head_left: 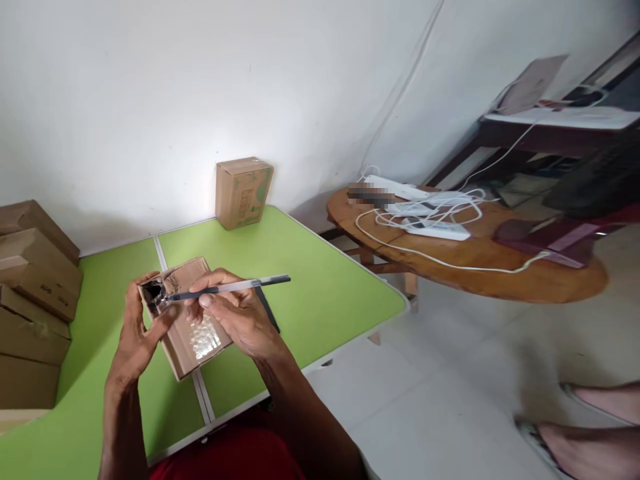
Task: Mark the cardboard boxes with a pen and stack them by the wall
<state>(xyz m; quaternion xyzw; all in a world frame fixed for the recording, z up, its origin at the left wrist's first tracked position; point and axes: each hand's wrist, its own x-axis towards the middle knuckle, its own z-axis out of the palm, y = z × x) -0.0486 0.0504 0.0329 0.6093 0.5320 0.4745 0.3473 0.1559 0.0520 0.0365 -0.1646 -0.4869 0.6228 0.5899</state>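
A small brown cardboard box is tilted above the green table, with shiny clear tape on its face and a dark, torn hole near its upper left corner. My left hand grips the box by its left side, thumb on the face and fingers at the far edge. Between the thumb and fingers of my right hand is a pen with a clear barrel and dark ends. Its tip points at the edge of the hole; whether it touches cannot be made out. A dark flat object lies partly hidden behind my right hand.
Several cardboard boxes are stacked at the left of the green folding table. Another box stands upright by the wall. At right, a wooden table holds power strips and tangled white cables. Another person's feet are at lower right.
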